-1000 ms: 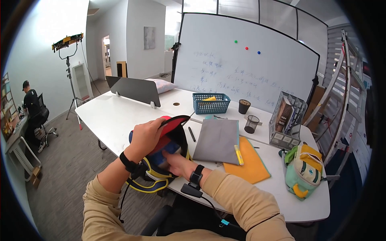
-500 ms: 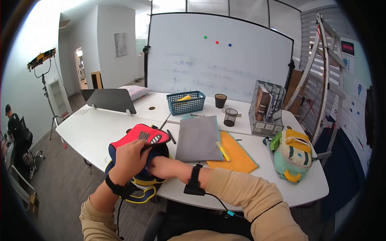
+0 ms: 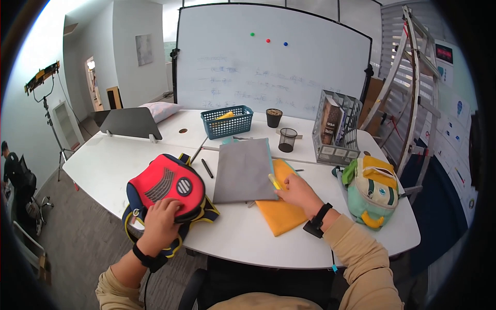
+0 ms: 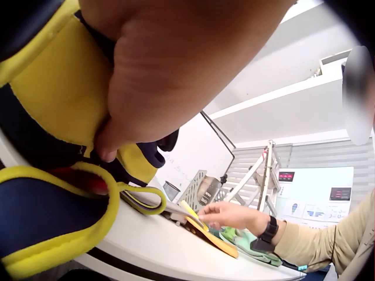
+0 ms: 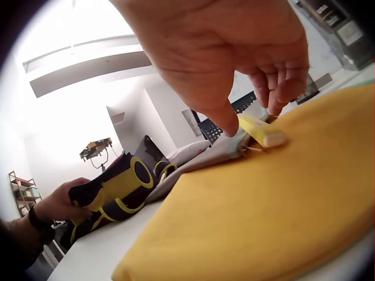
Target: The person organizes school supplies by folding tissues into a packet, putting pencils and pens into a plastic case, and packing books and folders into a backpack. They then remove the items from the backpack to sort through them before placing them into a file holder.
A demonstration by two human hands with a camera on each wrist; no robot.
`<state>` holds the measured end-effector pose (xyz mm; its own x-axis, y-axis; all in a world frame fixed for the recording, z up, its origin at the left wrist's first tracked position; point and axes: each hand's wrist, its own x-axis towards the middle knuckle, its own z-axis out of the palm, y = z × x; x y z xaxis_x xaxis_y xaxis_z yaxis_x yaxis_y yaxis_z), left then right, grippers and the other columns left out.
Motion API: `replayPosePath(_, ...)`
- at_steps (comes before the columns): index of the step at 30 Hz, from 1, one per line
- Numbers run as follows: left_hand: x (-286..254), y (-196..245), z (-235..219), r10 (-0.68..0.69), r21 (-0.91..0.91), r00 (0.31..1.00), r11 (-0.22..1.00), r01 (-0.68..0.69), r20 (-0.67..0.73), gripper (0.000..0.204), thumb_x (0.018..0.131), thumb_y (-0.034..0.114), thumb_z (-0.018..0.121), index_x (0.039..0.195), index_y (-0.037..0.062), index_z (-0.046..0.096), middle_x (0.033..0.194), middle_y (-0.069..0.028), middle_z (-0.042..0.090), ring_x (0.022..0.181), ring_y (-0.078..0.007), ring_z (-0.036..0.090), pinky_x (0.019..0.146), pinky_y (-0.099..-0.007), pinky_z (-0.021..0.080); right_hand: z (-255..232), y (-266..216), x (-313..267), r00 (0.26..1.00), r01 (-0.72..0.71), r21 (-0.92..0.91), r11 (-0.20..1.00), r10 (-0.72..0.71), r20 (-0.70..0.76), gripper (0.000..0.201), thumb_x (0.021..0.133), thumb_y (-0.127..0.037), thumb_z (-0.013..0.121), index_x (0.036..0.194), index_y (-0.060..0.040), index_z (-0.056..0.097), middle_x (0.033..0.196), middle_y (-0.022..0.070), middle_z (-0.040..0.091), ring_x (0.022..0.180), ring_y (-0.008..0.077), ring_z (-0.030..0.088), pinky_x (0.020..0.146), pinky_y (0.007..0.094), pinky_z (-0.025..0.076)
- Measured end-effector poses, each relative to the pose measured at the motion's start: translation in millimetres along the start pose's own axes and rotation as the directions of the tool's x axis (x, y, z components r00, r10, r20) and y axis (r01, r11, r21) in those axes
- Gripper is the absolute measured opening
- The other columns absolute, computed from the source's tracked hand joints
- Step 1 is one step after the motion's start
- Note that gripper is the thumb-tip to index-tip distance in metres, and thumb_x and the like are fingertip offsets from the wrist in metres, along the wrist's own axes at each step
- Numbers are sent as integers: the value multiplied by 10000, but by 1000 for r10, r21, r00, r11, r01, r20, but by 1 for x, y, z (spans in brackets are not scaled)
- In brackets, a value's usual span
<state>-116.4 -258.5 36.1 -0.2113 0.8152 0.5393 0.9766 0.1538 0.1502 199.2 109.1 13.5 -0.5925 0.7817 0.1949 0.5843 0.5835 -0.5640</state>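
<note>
Left: the red backpack sat at the near edge of the worktop, red face up, a strap trailing over the side. The left hand gripped its lower end, fingers over the red panel, thumb against the yellow part. I took this as steadying, since a bag so near the edge could slip. A black pen lay just to its right.

Middle: the gray folder lay flat, partly over the orange pouch, probably stacked loosely to keep both within reach. The yellow marker rested at the folder's right edge, beside the pouch. The right hand was at it, thumb and fingertips parted and not closed round it; whether skin met barrel I could not tell. That spacing suited a small round object, in my judgement.

Far right: a green backpack stood clear of both hands, likely set aside to leave working room.

Appearance, same order. Red backpack: navy sides, yellow trim, dark ribbed patch, striped oval badge. Folder: plain, matte, teal along one edge. Marker: short, bright yellow, pale at one end. Pouch: soft-looking, smooth, vivid orange-yellow.
</note>
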Motion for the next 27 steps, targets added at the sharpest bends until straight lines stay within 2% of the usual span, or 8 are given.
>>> replayPosePath(7, 9, -69, -5, -136, 195, 991, 972, 131, 15, 684, 719, 85, 981, 1339, 177, 707, 1281, -107, 727, 1257, -388, 681, 986, -520, 525, 7, 68, 6, 989, -119, 476, 872, 60, 136, 311, 1035, -272, 873, 1057, 10, 743, 1012, 70, 780, 867, 163, 725, 783, 324, 596)
replayPosePath(9, 5, -98, 4, -208, 287, 977, 940, 185, 52, 797, 721, 75, 983, 1437, 155, 643, 1347, -131, 700, 1297, -399, 668, 1027, -531, 521, -4, 76, 2, 988, -151, 573, 805, 100, 120, 307, 1070, -280, 837, 1137, -1, 725, 1024, 51, 783, 887, 132, 731, 715, 297, 578)
replayPosePath(11, 5, -106, 11, -285, 393, 957, 888, 238, 63, 845, 717, 69, 983, 1474, 130, 612, 1397, -147, 682, 1325, -405, 656, 1057, -535, 520, -22, 82, -4, 980, -200, 636, 745, 154, 127, 332, 1072, -295, 836, 1177, -7, 710, 1027, 46, 783, 892, 112, 728, 678, 282, 563)
replayPosePath(12, 19, -69, -6, -373, 393, 918, 871, 295, 136, 898, 718, 65, 975, 1520, 74, 573, 1457, -184, 652, 1366, -423, 631, 1106, -545, 516, -22, 92, -6, 981, -189, 689, 699, 157, 110, 342, 1072, -291, 841, 1212, -19, 688, 1008, 34, 779, 866, 88, 723, 638, 254, 535)
replayPosePath(16, 69, 27, -15, -53, 66, 992, 997, 46, 113, 907, 782, 128, 986, 1569, 24, 549, 1505, -240, 629, 1418, -449, 604, 1160, -540, 511, -32, 107, -21, 993, -107, 774, 624, 101, 56, 278, 1078, -251, 837, 1187, -38, 696, 931, 2, 749, 776, 74, 685, 625, 240, 511)
replayPosePath(19, 116, 66, 32, 82, -211, 987, 976, -51, 139, 810, 838, 207, 983, 1500, -38, 586, 1422, -297, 657, 1351, -495, 633, 1147, -524, 532, -35, 114, -24, 996, -39, 835, 549, 89, -12, 228, 1083, -226, 830, 1166, -52, 708, 884, -17, 723, 724, 62, 647, 612, 234, 490)
replayPosePath(22, 155, 91, 94, 141, -257, 951, 964, -68, 274, 833, 850, 324, 991, 1488, -41, 601, 1447, -311, 650, 1348, -489, 651, 1146, -523, 545, -42, 125, -23, 991, -25, 914, 404, 131, -30, 181, 1108, -210, 793, 1193, -59, 737, 883, -14, 695, 719, 65, 624, 623, 237, 498)
replayPosePath(27, 182, 133, 166, 276, -351, 930, 918, -182, 242, 892, 839, 358, 1001, 1520, -42, 585, 1474, -289, 640, 1365, -480, 640, 1164, -491, 541, -47, 141, -25, 974, -67, 920, 386, 225, -23, 260, 1150, -333, 743, 1150, -74, 725, 849, -11, 661, 691, 89, 614, 630, 247, 499)
